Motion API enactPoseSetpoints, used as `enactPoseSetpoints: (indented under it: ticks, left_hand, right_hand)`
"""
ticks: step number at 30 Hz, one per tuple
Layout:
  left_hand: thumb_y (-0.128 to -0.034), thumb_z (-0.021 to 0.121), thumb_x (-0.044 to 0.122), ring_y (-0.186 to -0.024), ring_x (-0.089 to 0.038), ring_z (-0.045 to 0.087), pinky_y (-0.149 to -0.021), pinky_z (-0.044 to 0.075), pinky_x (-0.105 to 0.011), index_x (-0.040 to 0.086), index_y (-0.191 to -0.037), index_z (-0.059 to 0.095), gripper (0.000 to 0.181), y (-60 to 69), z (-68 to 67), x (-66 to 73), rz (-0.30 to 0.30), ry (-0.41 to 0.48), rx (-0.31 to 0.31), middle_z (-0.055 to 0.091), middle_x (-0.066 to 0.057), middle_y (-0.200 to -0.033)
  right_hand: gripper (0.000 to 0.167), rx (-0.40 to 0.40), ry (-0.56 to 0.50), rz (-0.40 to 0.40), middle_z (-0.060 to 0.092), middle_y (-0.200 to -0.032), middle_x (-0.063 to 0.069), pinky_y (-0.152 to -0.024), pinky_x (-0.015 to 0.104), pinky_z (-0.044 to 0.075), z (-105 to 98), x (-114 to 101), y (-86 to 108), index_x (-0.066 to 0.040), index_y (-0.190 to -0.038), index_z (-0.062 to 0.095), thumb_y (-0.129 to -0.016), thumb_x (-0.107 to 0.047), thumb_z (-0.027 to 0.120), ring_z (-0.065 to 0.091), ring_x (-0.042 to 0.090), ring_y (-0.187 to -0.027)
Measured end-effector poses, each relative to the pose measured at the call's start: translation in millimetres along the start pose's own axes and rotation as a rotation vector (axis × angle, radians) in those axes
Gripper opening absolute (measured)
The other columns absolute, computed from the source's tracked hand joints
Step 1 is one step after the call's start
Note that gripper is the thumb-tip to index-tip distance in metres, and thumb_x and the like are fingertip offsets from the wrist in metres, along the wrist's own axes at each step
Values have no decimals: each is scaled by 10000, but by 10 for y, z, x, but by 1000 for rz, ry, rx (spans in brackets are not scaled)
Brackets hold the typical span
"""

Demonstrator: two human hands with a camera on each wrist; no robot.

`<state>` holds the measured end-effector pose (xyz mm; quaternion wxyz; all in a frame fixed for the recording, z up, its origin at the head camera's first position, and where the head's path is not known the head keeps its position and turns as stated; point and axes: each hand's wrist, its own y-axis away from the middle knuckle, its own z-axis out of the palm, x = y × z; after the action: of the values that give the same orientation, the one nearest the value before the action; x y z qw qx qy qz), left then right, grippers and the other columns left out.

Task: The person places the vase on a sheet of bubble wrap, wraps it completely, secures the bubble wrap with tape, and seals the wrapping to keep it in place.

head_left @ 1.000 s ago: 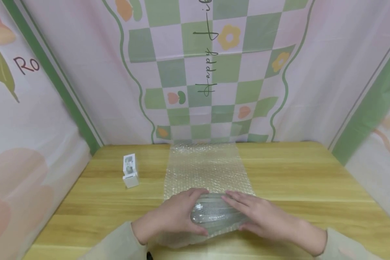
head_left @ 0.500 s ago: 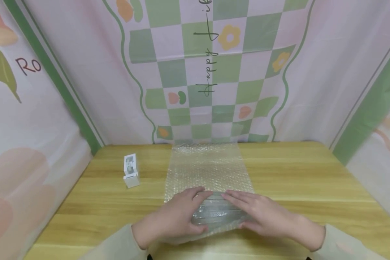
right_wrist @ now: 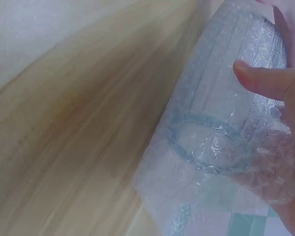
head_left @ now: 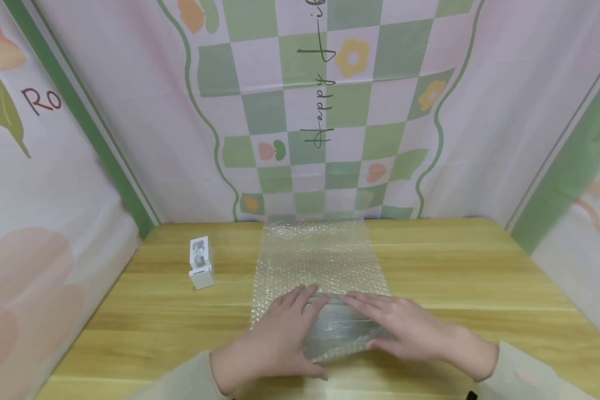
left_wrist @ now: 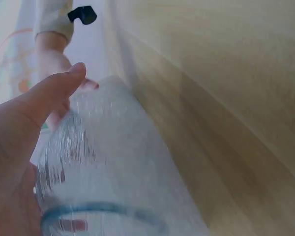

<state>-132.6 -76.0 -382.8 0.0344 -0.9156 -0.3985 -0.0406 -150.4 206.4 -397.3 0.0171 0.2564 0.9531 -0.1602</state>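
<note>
A ribbed clear glass vessel (head_left: 336,326) lies on its side across the near end of a sheet of bubble wrap (head_left: 320,255). Part of the sheet is turned around it. My left hand (head_left: 280,336) grips the vessel's left end, covering it in the head view; the left wrist view shows the thumb apart from the glass and a rounded rim (left_wrist: 103,206). At the other end my right hand (head_left: 412,330) holds glass and wrap together. Its thumb presses the film in the right wrist view, where a ring-shaped end (right_wrist: 209,164) shows through the bubbles.
A small white box (head_left: 200,262) with a picture on it stands on the wooden table (head_left: 480,289), left of the wrap. Behind the table hangs a printed cloth (head_left: 350,116), which the wrap's far end reaches. Cloth also hangs at both sides.
My left hand has shifted slightly to the right over the vessel, hiding its left end, and its thumb sits lower. My right hand stays nearly in place. Box and flat wrap look unchanged.
</note>
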Motion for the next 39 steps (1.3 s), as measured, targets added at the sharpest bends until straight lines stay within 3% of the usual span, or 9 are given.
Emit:
enactPoseSetpoints:
  ticks: [10, 17, 22, 28, 32, 39]
  left_hand:
    - [-608, 871, 704, -1485, -401, 293, -1170, 345, -538, 154, -1646, 156, 1375, 23, 28, 75, -7, -141, -29, 239, -160, -1656]
    - [-667, 914, 534, -1444, -409, 362, -1149, 388, -521, 145, -1633, 195, 1266, 10, 63, 67, 8, -199, -18, 288, -175, -1623]
    - [-736, 878, 520, -1407, -403, 415, -1105, 437, -546, 142, -1619, 228, 1160, -44, 52, -28, 55, -174, -6, 341, -169, -1596]
    - [-727, 866, 582, -1393, -379, 434, -1073, 464, -556, 133, -1614, 234, 1178, -103, 18, -168, 116, -140, -3, 366, -149, -1586]
    - [-729, 855, 601, -1396, -370, 436, -1058, 476, -558, 143, -1617, 235, 1177, -110, -16, -198, 131, -133, -15, 371, -135, -1590]
    - [-681, 877, 621, -1321, -348, 525, -983, 544, -504, 145, -1587, 328, 1162, -130, -75, -227, 175, -154, 16, 475, -125, -1523]
  right_hand:
    - [891, -28, -23, 34, 512, -1494, 200, -957, 540, 547, -11, 8, -2, -68, -1583, 362, -859, -338, 805, 601, 364, -1249]
    - [879, -37, -52, 45, 503, -1498, 213, -954, 532, 551, 4, 1, 10, -58, -1584, 360, -871, -325, 800, 600, 371, -1247]
    - [878, -28, -79, 34, 481, -1514, 218, -981, 534, 529, 7, 36, 1, -45, -1584, 351, -874, -309, 795, 580, 379, -1270]
    - [879, -58, -117, 44, 458, -1535, 211, -1007, 544, 507, -1, 95, -17, -79, -1612, 301, -905, -314, 767, 563, 378, -1291]
    - [891, -77, -136, 47, 447, -1547, 201, -1018, 545, 499, -14, 113, -24, -118, -1632, 260, -918, -314, 756, 557, 373, -1299]
    - [877, -96, -175, 41, 447, -1542, 219, -1012, 543, 508, -22, 135, -33, -94, -1624, 274, -918, -282, 761, 565, 376, -1287]
